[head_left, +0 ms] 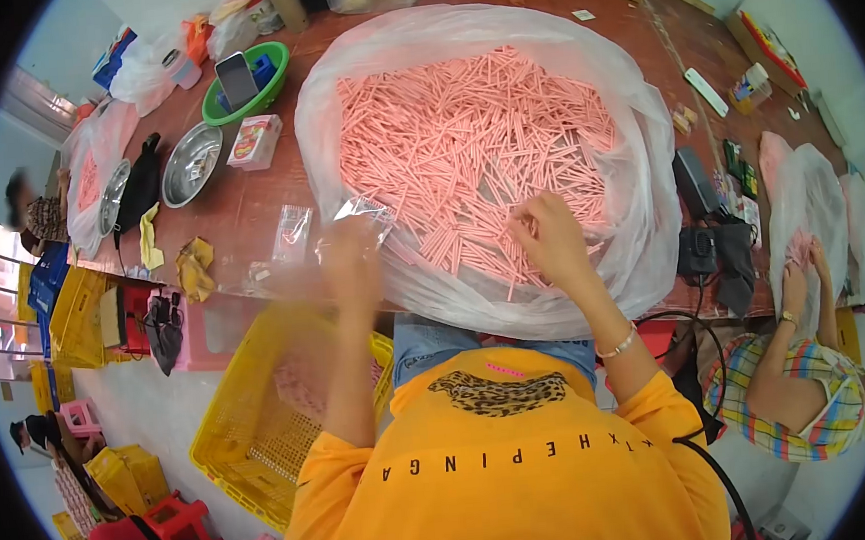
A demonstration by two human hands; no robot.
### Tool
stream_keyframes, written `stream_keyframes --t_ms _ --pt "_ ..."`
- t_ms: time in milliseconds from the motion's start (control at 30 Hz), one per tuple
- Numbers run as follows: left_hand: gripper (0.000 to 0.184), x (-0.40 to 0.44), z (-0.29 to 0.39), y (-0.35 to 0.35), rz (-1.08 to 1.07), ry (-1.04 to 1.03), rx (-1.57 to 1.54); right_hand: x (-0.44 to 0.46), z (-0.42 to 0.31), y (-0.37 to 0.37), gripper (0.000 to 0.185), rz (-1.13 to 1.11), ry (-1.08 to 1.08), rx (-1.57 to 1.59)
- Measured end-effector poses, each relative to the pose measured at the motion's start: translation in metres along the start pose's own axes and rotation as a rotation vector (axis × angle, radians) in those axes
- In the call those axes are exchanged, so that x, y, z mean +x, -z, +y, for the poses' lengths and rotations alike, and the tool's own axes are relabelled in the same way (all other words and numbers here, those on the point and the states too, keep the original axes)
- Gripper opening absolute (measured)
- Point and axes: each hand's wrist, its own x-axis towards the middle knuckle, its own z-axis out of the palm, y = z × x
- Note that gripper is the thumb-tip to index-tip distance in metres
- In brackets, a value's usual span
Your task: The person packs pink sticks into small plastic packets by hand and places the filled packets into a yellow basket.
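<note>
A large heap of thin pink sticks (473,137) lies inside a wide, open clear plastic bag (630,86) spread over the table. My right hand (553,236) is over the near part of the heap, its thumb and fingers drawn together in a pinch; what is between them is too small to make out. My left hand (350,261) is smeared by motion at the bag's near left edge. Right by its fingertips is a small clear packet (366,212); whether the hand grips it does not show. Another small clear packet (292,232) lies to its left.
A yellow crate (255,463) with pink contents stands below the table edge. Left on the table are a metal bowl (192,166), a small box (254,142) and a green basin (276,72) with a phone. At right, a co-worker (802,385) handles another plastic bag.
</note>
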Motion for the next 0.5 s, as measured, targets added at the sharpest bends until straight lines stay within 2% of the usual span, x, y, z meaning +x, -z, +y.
stream_keyframes --t_ms 33,133,200,233,333,433,500 --pt "0.023 0.001 0.033 -0.011 0.060 -0.150 -0.126 0.008 -0.002 -0.005 0.019 -0.007 0.051 -0.041" --pt "0.017 -0.004 0.076 -0.033 -0.004 -0.121 -0.308 0.017 -0.004 -0.024 0.028 -0.166 0.119 -0.180" --pt "0.015 -0.012 0.087 -0.039 -0.062 -0.082 -0.391 0.016 -0.006 -0.007 0.032 -0.144 0.043 -0.140" --pt "0.018 -0.014 0.093 -0.034 -0.084 -0.145 -0.350 0.012 -0.007 0.003 0.034 -0.140 0.003 -0.118" --pt "0.027 -0.021 0.086 -0.028 -0.130 -0.144 -0.184 -0.011 0.003 0.028 0.040 -0.261 -0.212 -0.318" --pt "0.033 -0.023 0.081 -0.034 -0.193 -0.119 -0.150 -0.027 -0.006 0.020 0.046 -0.293 -0.219 -0.329" --pt "0.035 -0.019 0.088 -0.041 -0.247 -0.037 -0.339 -0.030 -0.007 0.004 0.050 -0.216 -0.114 -0.197"
